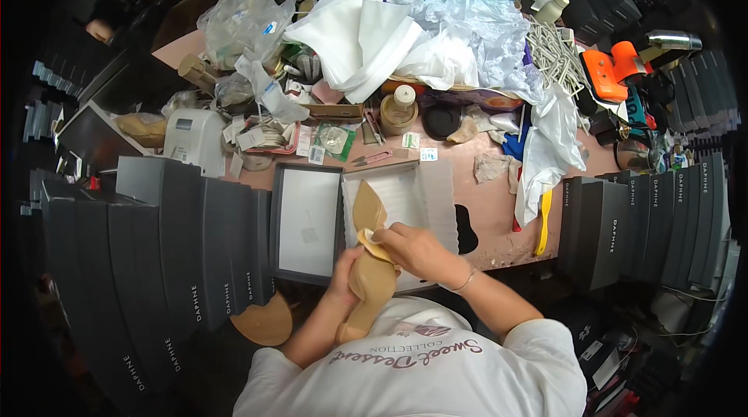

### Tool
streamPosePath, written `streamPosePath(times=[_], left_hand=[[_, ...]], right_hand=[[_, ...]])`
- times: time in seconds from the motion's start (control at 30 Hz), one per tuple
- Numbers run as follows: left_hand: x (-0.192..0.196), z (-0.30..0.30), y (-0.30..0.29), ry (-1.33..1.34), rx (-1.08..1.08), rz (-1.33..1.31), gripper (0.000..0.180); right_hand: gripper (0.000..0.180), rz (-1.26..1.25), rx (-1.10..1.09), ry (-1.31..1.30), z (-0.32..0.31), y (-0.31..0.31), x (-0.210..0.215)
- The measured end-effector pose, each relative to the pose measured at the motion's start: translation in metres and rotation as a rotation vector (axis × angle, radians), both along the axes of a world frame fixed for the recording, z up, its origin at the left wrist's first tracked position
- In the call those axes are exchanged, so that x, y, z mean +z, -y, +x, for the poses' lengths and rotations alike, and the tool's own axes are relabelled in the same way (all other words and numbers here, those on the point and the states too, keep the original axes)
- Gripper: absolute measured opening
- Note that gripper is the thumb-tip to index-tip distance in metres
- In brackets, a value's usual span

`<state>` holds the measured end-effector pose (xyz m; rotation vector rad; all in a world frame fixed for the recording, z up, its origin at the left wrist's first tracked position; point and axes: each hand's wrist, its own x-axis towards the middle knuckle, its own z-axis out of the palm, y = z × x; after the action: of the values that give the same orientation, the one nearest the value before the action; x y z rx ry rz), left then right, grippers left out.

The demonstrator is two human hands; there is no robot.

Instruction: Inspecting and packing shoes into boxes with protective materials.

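Note:
My left hand (344,274) is closed round the side of a tan shoe (372,280), whose smooth, sole-shaped face turns up close to my shirt. Just beyond it a second tan sole-shaped piece (368,206) points away; whether it is a separate shoe I cannot tell. My right hand (414,250) has its fingers bent together at a small pale, rounded piece (375,244) between the two tan shapes. What exactly that piece is stays partly hidden by the fingers. Under my hands lies an open shoebox (421,203) with white lining paper, its dark-rimmed lid (308,210) on the left.
Tall rows of dark grey shoeboxes flank me at left (167,238) and right (623,222). Across the pink table's back lie crumpled white paper (358,35), a jar (399,109) and a white label printer (195,140). A yellow-handled tool (544,222) rests at right.

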<state>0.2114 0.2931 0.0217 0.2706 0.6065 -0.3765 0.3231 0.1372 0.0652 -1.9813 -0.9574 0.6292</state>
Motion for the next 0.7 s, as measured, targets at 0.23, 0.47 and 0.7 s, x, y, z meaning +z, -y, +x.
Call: streamPosePath(times=[0.23,0.47,0.7], left_hand=[[-0.009,-0.007,-0.014,0.064,0.046,0.062,0.044],[-0.005,-0.008,-0.021,0.101,0.057,0.022,0.046],[-0.015,-0.02,-0.027,0.139,0.075,0.062,0.052]], right_hand=[[0.042,0.015,-0.109,0.265,-0.033,-0.026,-0.017],[0.037,0.058,-0.175,-0.136,-0.029,-0.034,-0.01],[0.032,0.163,-0.501,-0.11,0.1,-0.014,-0.031]])
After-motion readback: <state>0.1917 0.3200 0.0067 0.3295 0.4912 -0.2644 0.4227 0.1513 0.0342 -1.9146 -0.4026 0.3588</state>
